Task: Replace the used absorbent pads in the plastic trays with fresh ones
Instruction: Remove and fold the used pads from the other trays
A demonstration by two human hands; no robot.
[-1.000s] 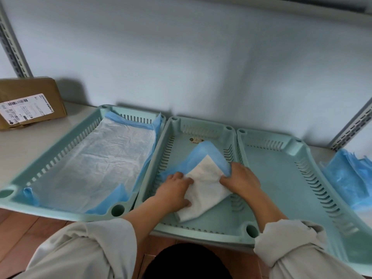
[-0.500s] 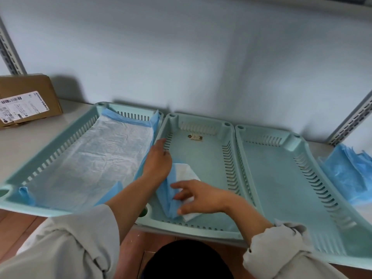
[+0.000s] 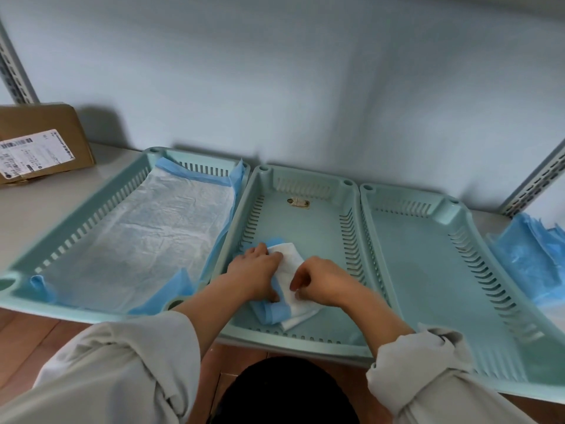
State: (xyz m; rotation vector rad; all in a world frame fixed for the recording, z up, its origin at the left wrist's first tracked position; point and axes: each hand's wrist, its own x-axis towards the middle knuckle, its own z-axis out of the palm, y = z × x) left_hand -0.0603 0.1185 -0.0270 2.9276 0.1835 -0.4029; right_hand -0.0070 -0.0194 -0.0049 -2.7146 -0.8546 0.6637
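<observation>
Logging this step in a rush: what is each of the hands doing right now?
Left hand: holding the folded absorbent pad in the middle tray.
Right hand: pinching the same pad.

Soft daylight, slight blur, wide-angle bowing

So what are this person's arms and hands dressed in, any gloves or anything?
No gloves: both the left hand and right hand are bare. Loose, pale grey-beige sleeves are pushed up and bunched near the elbows, leaving the forearms uncovered. No watch or rings show.
</observation>
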